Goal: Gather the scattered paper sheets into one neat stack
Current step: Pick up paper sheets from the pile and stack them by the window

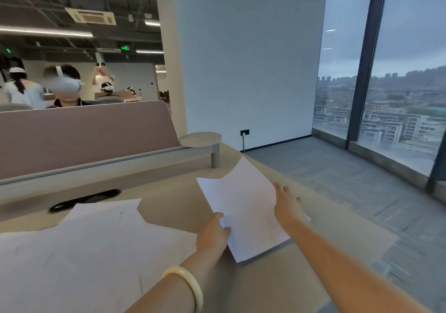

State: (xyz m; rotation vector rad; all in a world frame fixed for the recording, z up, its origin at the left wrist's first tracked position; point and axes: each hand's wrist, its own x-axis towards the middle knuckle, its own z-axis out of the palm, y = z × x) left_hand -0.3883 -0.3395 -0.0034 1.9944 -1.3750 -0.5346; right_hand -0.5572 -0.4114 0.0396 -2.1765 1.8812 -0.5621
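A white paper sheet [243,206] lies tilted near the desk's right edge, its near corner lifted a little off the top. My left hand [212,233] grips its left edge, thumb on top. My right hand [287,206] rests on the sheet's right side with fingers spread. Several overlapping white sheets [96,245] lie spread over the left part of the beige desk [265,283]. A pale bangle [187,286] circles my left wrist.
A mauve partition screen [84,138] runs along the desk's far side, with a round shelf [200,138] on a post at its end. A black cable slot [84,200] sits behind the sheets. The desk's right edge drops to grey carpet [350,192]. People sit beyond the partition.
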